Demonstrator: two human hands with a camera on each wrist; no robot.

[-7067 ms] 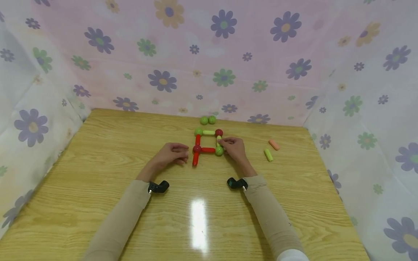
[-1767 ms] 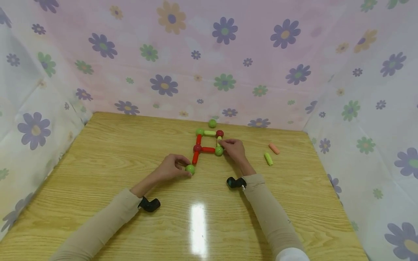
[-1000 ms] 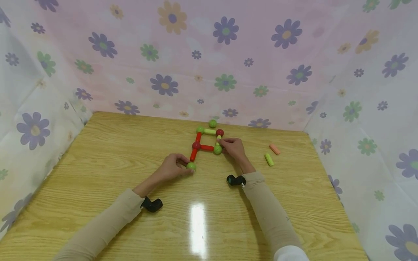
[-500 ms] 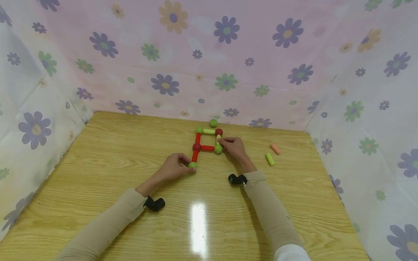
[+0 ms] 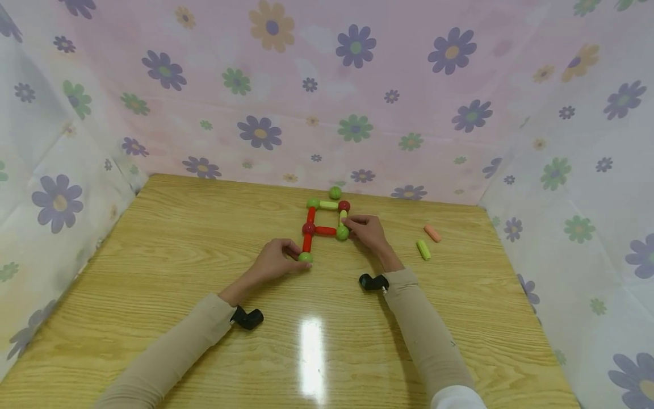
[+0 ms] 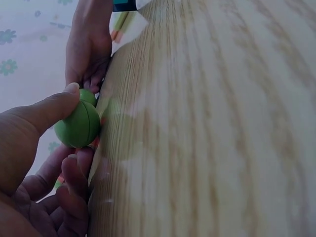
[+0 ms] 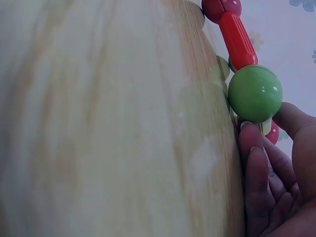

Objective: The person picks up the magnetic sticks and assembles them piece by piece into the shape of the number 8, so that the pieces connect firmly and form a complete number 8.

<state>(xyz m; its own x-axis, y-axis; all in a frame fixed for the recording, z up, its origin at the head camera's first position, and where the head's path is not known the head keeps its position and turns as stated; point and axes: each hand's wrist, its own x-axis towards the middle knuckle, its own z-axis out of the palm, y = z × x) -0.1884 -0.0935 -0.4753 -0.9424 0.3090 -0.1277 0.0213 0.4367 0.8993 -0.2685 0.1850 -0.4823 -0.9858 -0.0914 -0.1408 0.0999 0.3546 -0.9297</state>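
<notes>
A square of toy rods and balls lies on the wooden table, one red rod (image 5: pixel 307 243) running from its near-left red ball (image 5: pixel 309 228) toward the viewer. At that rod's near end, my left hand (image 5: pixel 276 260) pinches a green ball (image 6: pixel 79 126) between thumb and fingers; ball and rod appear to touch. On the square's right side, my right hand (image 5: pixel 369 232) pinches the yellow-green rod (image 5: pixel 343 216), just above the near-right green ball (image 7: pixel 255 93). In the right wrist view a red rod (image 7: pixel 238 42) joins that ball to a red ball (image 7: pixel 222 7).
Behind the square a loose green ball (image 5: pixel 335 192) sits near the table's back edge. To the right lie a loose yellow-green rod (image 5: pixel 423 250) and an orange rod (image 5: pixel 432 233). Flower-printed cloth (image 5: pixel 286 102) walls the table at the back and sides.
One of two green balls at the back was taken by my left hand and brought to the red rod's near end, closing the gap. My right hand keeps its place on the yellow-green rod.
</notes>
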